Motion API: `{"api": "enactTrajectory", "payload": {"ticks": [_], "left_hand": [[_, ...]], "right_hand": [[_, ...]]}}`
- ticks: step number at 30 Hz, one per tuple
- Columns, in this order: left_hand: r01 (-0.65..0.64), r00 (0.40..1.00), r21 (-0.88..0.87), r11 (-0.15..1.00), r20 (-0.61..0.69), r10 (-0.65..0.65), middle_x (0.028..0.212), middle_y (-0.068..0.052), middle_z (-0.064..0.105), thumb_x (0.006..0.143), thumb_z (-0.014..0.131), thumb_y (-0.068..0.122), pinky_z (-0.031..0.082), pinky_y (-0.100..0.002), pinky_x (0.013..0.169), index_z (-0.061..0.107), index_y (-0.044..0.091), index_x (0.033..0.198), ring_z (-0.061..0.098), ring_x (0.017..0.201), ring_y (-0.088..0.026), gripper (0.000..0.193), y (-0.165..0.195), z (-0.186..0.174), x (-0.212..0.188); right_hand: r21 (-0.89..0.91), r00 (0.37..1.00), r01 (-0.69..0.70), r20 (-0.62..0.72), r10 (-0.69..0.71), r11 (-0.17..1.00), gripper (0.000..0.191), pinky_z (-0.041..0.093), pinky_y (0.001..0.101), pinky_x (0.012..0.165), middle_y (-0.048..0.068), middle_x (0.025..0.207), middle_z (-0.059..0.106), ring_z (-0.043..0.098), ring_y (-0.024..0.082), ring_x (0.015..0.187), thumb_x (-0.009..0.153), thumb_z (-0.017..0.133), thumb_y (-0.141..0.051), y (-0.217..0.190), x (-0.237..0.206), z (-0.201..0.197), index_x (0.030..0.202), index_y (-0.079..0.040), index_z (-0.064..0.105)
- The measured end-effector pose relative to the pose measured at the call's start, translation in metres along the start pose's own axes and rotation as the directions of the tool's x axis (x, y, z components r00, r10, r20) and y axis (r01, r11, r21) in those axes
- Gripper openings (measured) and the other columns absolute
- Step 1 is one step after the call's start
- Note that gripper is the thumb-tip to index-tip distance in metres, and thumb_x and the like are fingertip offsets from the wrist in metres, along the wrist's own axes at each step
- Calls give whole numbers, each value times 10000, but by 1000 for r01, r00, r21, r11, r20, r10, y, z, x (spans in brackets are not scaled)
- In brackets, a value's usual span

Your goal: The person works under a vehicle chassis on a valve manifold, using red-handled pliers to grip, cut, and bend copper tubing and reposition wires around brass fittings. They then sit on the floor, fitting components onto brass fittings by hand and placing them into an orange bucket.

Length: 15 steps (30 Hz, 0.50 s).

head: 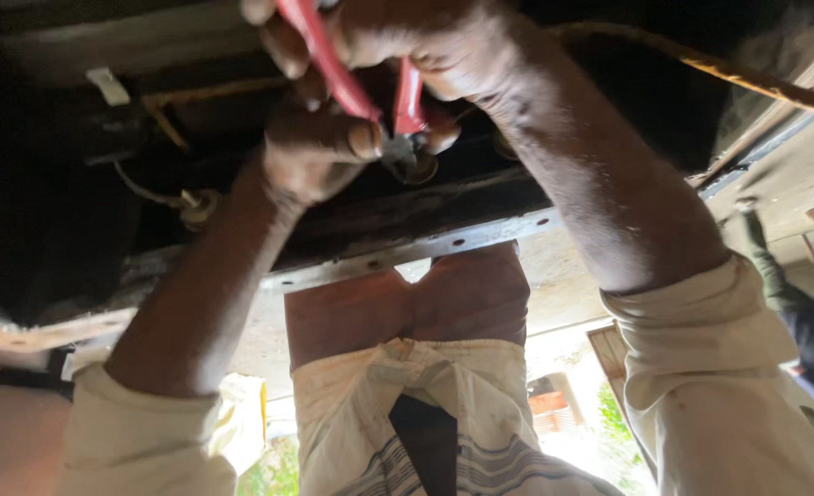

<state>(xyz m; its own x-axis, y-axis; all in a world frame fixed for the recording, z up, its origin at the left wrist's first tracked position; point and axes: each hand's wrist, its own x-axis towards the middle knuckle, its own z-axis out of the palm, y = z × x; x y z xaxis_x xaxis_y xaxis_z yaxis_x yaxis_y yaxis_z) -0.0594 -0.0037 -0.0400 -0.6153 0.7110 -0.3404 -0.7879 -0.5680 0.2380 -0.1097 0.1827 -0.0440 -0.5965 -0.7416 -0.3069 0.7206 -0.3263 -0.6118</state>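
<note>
Both arms reach up to the dark underside of a structure, and the camera looks along them. The right hand [425, 41] is closed around the red-handled metal pliers [370, 87]; its fingers wrap both red handles near the top edge of the picture, so the grip is tight and full. The left hand [310, 147] is just below and to the left of it, curled into a loose fist, with the thumb pressed against the lower part of the near red handle, next to the dark metal head of the pliers. I cannot tell if the left hand also holds something small inside the fist.

The head of the pliers sits at a small round brass-coloured fitting [419, 167] on the dark surface, and the jaws seem to be closed on it or right beside it; this part is blurred.

Further left, another round fitting with a thin wire [196, 204] hangs from the same surface. A pale metal strip with small holes [416, 248] runs across below the hands. A yellowish cable [756, 81] goes along the upper right. Both wrists have cream cloth sleeves [701, 340].
</note>
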Motion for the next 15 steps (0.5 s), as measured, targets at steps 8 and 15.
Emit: {"api": "enactTrajectory", "payload": {"ticks": [8,15], "left_hand": [[-150,970,472,869,-101,223,798,-22,585,1014,814,121,491,-264,608,623,32,1013,572,702,-122,210,-40,8,15],[-80,952,246,966,-269,147,816,-31,596,1024,736,38,425,-241,511,591,31,1151,554,611,-100,193,-50,20,17]], "right_hand": [[245,976,-46,216,-8,969,295,611,387,1017,100,1072,650,672,199,1007,1072,667,-105,-21,0,-19,1331,1,575],[-491,729,-342,-676,-103,802,256,612,398,657,115,803,747,741,201,689,945,701,-253,-47,-10,38,984,-2,735]]}}
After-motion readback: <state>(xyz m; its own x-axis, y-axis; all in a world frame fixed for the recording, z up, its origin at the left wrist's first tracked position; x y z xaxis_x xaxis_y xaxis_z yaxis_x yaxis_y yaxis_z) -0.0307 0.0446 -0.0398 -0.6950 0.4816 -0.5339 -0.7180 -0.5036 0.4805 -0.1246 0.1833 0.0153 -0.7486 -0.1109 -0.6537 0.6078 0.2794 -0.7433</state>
